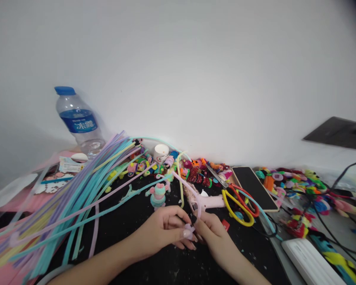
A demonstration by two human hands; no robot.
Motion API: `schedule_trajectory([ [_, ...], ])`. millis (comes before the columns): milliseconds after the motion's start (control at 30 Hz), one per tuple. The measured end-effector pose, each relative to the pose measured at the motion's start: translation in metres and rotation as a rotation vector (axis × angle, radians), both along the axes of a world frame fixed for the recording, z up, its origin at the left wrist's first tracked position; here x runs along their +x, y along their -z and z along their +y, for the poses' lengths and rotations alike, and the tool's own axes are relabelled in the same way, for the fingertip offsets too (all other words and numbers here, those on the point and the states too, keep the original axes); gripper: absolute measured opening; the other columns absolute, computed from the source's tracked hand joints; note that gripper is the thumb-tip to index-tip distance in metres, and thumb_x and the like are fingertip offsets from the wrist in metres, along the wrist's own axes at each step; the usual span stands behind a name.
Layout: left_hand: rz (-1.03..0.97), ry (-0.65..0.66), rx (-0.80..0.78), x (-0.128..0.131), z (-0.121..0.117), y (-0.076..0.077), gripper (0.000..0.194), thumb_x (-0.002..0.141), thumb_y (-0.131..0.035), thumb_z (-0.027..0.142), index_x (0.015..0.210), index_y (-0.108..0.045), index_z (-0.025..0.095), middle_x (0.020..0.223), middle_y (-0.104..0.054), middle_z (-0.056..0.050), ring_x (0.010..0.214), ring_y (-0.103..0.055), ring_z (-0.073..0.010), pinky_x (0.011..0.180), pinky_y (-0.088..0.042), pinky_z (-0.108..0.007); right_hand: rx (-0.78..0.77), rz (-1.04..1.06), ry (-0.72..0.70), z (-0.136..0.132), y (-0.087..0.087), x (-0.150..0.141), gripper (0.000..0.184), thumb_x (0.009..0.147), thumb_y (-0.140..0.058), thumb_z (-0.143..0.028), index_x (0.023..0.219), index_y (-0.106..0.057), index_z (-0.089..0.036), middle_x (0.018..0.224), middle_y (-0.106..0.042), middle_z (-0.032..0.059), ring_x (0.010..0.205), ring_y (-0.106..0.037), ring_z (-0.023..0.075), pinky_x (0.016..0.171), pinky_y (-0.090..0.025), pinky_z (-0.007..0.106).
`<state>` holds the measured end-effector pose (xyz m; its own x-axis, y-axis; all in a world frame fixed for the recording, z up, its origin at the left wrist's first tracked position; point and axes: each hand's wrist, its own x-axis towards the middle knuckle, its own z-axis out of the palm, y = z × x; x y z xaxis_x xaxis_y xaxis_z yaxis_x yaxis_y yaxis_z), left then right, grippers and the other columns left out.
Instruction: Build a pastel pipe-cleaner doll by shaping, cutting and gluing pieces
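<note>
A lilac pipe cleaner (188, 183) rises in a curve from between my two hands, its lower part bent into a small bunch at the fingertips. My left hand (158, 226) is closed, thumb and fingers pinching that bunch. From the other side, my right hand (210, 231) is closed with its fingertips on the same pipe cleaner. Just beyond my left hand stands a small teal and pink pipe-cleaner figure (158, 194). A pale pink glue gun (213, 202) lies behind my right hand, and scissors (240, 202) with yellow and red handles are to its right.
A large bundle of pastel pipe cleaners (86, 198) spreads across the left. Behind it, a water bottle (78, 122) leans near the wall. Several colourful figures (197, 172) line the back beside a paper cup (161, 153). At right are a phone (255, 188), a white device (310, 261) and cables.
</note>
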<state>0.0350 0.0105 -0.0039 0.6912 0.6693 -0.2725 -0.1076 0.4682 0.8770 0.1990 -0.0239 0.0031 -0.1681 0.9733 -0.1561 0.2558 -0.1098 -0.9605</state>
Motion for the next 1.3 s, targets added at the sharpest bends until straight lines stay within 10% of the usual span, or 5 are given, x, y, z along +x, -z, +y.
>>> schedule_trajectory([
  [1300, 0.067, -0.094, 0.037, 0.000, 0.003, 0.005, 0.023, 0.075, -0.061, 0.032, 0.074, -0.048, 0.014, 0.064, -0.070, -0.006, 0.058, -0.069, -0.0191, 0.051, -0.049, -0.023, 0.274, -0.199, 0.039, 0.001, -0.006, 0.000, 0.036, 0.087, -0.038, -0.028, 0.053, -0.044, -0.017, 0.050, -0.038, -0.0051, 0.048, -0.031, 0.0090, 0.045, -0.025, 0.021],
])
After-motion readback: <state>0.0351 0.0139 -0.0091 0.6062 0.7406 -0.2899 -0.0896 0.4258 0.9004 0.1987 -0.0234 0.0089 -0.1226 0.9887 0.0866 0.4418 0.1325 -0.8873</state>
